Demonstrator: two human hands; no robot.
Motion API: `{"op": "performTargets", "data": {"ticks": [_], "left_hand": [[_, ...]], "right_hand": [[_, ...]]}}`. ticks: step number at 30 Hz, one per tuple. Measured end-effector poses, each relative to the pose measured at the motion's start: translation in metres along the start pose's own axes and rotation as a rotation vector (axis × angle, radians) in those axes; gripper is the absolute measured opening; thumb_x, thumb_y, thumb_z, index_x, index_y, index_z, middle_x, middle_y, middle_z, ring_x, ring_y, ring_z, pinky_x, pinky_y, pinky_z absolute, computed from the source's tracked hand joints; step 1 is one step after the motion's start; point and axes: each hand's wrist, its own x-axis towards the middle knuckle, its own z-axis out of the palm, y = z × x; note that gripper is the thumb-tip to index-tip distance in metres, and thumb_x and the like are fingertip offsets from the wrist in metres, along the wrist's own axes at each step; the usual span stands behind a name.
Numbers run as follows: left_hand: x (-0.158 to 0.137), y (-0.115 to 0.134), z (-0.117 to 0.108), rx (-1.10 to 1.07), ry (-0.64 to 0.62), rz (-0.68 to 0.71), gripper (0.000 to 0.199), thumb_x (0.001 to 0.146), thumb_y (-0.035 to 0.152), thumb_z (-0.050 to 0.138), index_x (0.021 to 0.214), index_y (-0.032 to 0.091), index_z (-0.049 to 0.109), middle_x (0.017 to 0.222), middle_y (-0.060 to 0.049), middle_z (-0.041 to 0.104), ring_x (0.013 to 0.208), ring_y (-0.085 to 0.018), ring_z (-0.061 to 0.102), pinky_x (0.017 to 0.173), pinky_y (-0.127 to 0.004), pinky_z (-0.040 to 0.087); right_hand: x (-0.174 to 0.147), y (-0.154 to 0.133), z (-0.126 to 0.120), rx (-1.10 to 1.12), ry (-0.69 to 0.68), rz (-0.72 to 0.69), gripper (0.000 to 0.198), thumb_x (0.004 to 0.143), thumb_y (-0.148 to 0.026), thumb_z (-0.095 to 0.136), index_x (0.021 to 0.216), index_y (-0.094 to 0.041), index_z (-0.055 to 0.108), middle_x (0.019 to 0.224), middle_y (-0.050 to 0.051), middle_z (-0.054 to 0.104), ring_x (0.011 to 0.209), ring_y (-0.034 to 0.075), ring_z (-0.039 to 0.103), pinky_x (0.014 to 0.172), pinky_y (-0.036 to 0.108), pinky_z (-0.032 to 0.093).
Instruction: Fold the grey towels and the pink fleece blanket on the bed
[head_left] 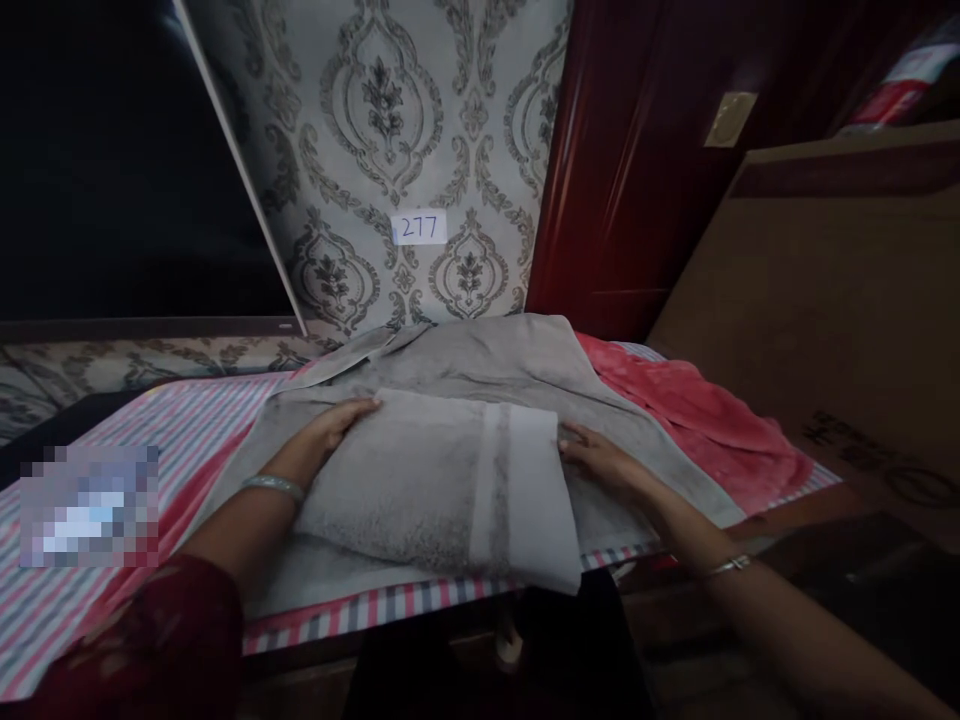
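A folded grey towel (405,470) with a pale woven band along its right side lies in front of me on a larger spread of grey cloth (487,350). My left hand (341,425) is at its far left corner, fingers together and closed on the edge. The fingertips there are partly hidden by the fabric. At the right edge of the towel is my right hand (600,460), its fingers stretched and slightly apart, with the tips against or very near the band.
Under the cloths is a striped cover (202,410). Red plush fabric (697,420) lies to the right, beside a large cardboard box (840,300). A dark screen (135,170) stands at the left. Behind is a patterned wall (390,100) with a paper label (418,227).
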Motion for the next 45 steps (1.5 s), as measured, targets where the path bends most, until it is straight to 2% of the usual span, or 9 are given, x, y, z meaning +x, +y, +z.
{"op": "performTargets", "data": {"ticks": [3,6,11,19,28,33,36,42,45], "left_hand": [[0.003,-0.003,0.01,0.046,0.079,0.107,0.041,0.057,0.023,0.085,0.093,0.016,0.067,0.075,-0.004,0.072,0.068,-0.024,0.069,0.067,-0.036,0.057],[-0.006,-0.004,0.013,0.048,0.134,0.273,0.052,0.057,0.019,0.082,0.107,0.019,0.067,0.087,-0.001,0.073,0.08,-0.022,0.07,0.076,-0.034,0.057],[-0.03,0.01,0.01,0.023,0.112,0.457,0.057,0.058,0.017,0.077,0.113,0.025,0.068,0.115,-0.002,0.071,0.11,-0.024,0.065,0.094,-0.032,0.053],[-0.057,0.018,0.016,0.004,0.15,0.451,0.045,0.059,0.018,0.075,0.104,0.024,0.068,0.102,-0.001,0.071,0.102,-0.024,0.065,0.085,-0.029,0.052],[-0.077,0.042,-0.025,-0.003,0.251,0.456,0.066,0.058,0.019,0.08,0.122,0.022,0.064,0.114,-0.006,0.069,0.096,-0.024,0.067,0.084,-0.033,0.055],[-0.058,-0.015,-0.022,0.079,0.271,0.248,0.039,0.067,0.021,0.077,0.105,0.016,0.069,0.094,-0.008,0.073,0.103,-0.03,0.067,0.091,-0.038,0.055],[-0.043,-0.038,-0.02,0.129,0.342,0.246,0.02,0.07,0.018,0.074,0.089,0.018,0.069,0.094,-0.008,0.074,0.118,-0.034,0.061,0.103,-0.042,0.049],[-0.039,-0.021,-0.024,0.264,0.43,0.257,0.036,0.074,0.016,0.069,0.109,0.011,0.067,0.12,-0.018,0.07,0.134,-0.042,0.05,0.113,-0.053,0.038],[-0.05,-0.012,0.002,0.507,0.4,0.444,0.055,0.078,0.021,0.069,0.131,0.009,0.059,0.149,-0.021,0.052,0.149,-0.04,0.03,0.123,-0.05,0.022]], "right_hand": [[0.015,-0.003,0.013,-0.18,0.141,-0.131,0.069,0.069,-0.029,0.082,0.134,-0.02,0.06,0.117,0.009,0.072,0.115,0.029,0.064,0.093,0.039,0.055],[0.024,-0.003,0.018,-0.102,0.212,-0.109,0.061,0.068,-0.029,0.083,0.125,-0.018,0.065,0.119,0.01,0.072,0.115,0.029,0.064,0.094,0.038,0.055],[0.017,-0.001,0.022,0.181,-0.102,-0.041,0.035,0.072,-0.033,0.077,0.101,-0.015,0.07,0.1,0.011,0.076,0.088,0.023,0.072,0.081,0.033,0.058],[-0.012,-0.004,0.051,-0.037,0.129,-0.309,0.058,0.073,-0.046,0.07,0.123,-0.018,0.057,0.125,0.013,0.068,0.11,0.03,0.066,0.094,0.042,0.055],[0.034,-0.082,0.022,0.034,-0.094,-0.329,0.063,0.075,-0.037,0.073,0.133,-0.019,0.057,0.121,0.012,0.072,0.1,0.03,0.07,0.082,0.04,0.059],[0.065,-0.04,0.054,-0.265,0.026,-0.174,0.061,0.08,-0.028,0.062,0.139,-0.014,0.054,0.124,0.013,0.07,0.108,0.028,0.068,0.097,0.045,0.054],[0.067,-0.015,0.066,-0.348,0.093,-0.215,0.062,0.084,-0.025,0.055,0.145,-0.016,0.049,0.14,0.012,0.061,0.128,0.027,0.057,0.112,0.046,0.042],[0.059,-0.03,0.063,-0.793,0.171,-0.319,0.067,0.088,-0.022,0.051,0.153,-0.01,0.039,0.145,0.02,0.054,0.134,0.033,0.05,0.116,0.048,0.035],[0.054,-0.05,0.079,-0.969,0.2,-0.519,0.07,0.09,-0.024,0.052,0.154,-0.005,0.036,0.155,0.024,0.041,0.144,0.036,0.037,0.119,0.05,0.029]]}}
